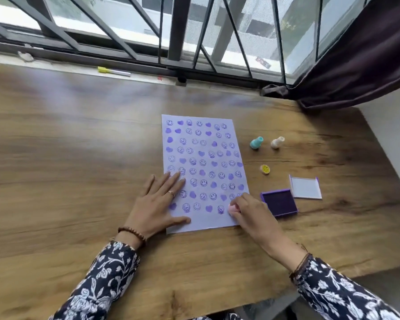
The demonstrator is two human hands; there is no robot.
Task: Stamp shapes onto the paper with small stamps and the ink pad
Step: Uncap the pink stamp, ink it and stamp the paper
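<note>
A: Paper (203, 158) lies flat on the wooden table (79, 146), nearly filled with purple faces and hearts. Left hand (158, 202)?

B: Spread open, palm down on the sheet's near-left edge. Right hand (252, 212) pinches a pink stamp (231, 208) against the bottom row.

A: Ink pad (280, 203)?

B: Open, just right of the paper, lid (306, 187) beside it. Teal stamp (256, 142), cream stamp (277, 142) and yellow stamp (265, 169) stand farther back.

- The left hand (158, 202) lies flat, palm down, fingers spread and pointing away from the body, thumb out to the side; a ring sits on one finger, a bead bracelet on the wrist.
- The right hand (249, 212) is curled, fingertips pinched together and pressing downward.
- Both forearms wear floral-patterned sleeves.
</note>
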